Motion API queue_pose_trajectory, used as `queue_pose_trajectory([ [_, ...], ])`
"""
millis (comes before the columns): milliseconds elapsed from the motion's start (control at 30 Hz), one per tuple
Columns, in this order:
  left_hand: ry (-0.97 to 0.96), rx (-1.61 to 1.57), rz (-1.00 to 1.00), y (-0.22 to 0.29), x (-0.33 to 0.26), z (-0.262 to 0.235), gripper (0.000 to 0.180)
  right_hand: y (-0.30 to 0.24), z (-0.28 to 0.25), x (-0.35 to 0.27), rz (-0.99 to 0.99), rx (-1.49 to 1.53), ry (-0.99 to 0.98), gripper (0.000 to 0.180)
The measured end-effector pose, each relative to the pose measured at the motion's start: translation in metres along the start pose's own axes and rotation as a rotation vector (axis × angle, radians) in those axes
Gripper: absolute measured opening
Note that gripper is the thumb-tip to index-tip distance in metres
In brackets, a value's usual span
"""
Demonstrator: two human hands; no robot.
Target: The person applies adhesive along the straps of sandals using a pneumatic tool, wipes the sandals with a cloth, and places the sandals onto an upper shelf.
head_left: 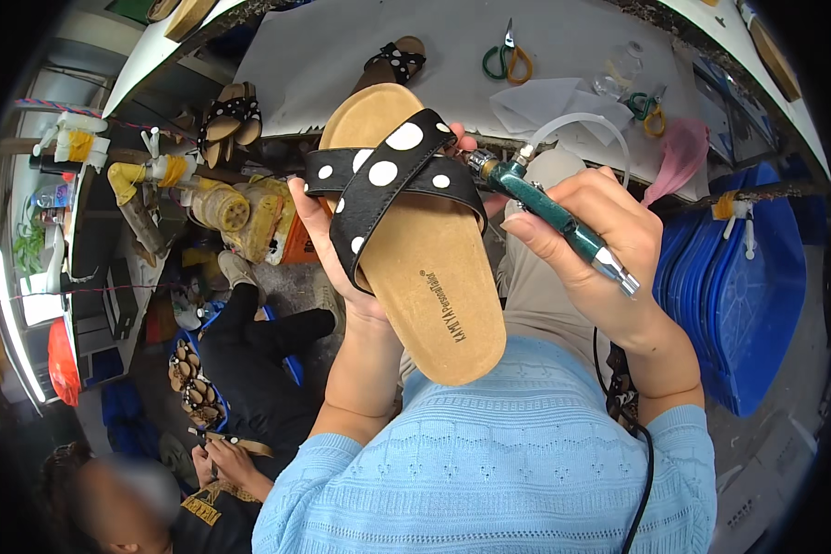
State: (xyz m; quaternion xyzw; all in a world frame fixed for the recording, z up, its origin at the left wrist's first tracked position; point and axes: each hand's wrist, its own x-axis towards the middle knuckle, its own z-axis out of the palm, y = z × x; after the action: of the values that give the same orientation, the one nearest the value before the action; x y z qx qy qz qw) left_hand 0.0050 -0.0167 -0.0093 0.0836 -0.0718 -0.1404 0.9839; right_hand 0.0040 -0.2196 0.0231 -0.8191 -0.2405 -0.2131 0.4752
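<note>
Your left hand (337, 245) grips the tan sandal (425, 277) from beneath, fingers curled over its black polka-dot straps (388, 175), holding it raised above your lap in front of the desk (342, 55). Your right hand (600, 235) is closed around a green pen-shaped tool (545, 208), its tip touching the strap's edge. Scissors (508, 57) lie on the desk, well apart.

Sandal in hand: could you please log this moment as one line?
left hand: holds sandal | right hand: holds green tool, tip at strap | behind: table, scissors
</note>
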Motion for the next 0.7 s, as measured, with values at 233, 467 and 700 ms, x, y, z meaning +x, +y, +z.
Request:
queue_pose_trajectory([
  [233,-0.014,0.001,0.012,0.000,0.001,0.000,0.112,-0.002,-0.002,-0.002,0.008,0.015,0.000,0.025],
  [467,-0.032,-0.031,-0.007,0.000,0.002,-0.003,0.115,0.002,0.000,-0.003,0.032,0.028,0.001,0.025],
  [700,-0.029,0.053,0.044,0.001,0.002,-0.009,0.107,0.009,0.002,-0.002,0.100,0.150,-0.057,0.025],
])
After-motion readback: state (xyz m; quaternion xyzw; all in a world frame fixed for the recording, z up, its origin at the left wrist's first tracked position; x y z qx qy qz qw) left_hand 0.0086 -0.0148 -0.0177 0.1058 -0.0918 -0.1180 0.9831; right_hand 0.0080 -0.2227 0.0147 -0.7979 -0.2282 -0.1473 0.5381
